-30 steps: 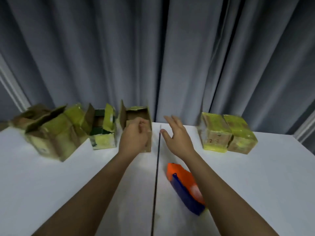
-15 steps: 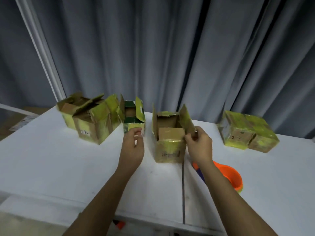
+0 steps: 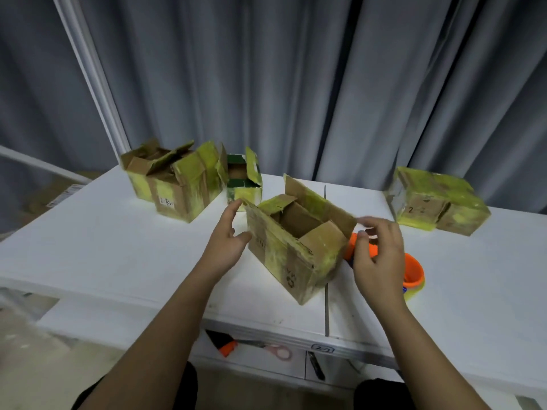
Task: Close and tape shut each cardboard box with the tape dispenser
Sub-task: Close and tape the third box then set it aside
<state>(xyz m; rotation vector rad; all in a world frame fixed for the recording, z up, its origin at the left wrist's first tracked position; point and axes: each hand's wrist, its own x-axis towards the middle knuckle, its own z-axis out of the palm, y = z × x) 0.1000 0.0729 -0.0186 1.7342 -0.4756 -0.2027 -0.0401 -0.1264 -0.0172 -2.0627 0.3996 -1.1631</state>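
Observation:
An open cardboard box (image 3: 291, 255) with yellow-green tape stains stands turned at an angle in the middle of the white table (image 3: 118, 250), its four flaps up. My left hand (image 3: 225, 241) is at the box's left side, fingers straight, with the thumb against the wall. My right hand (image 3: 377, 255) hovers just right of the box's right flap with loosely curled, blurred fingers that hold nothing I can see. The orange and blue tape dispenser (image 3: 413, 269) lies on the table behind my right hand, partly hidden by it.
Two open boxes (image 3: 174, 184) and a small green open box (image 3: 244, 182) stand at the back left. Two closed taped boxes (image 3: 435, 199) sit at the back right. Scissors (image 3: 273, 350) and an orange-handled tool (image 3: 228, 346) lie on a shelf under the table's front edge. A grey curtain hangs behind.
The middle box has been pulled nearer and turned at an angle. My right hand has let go of the right flap; my left hand has moved against the box's left side.

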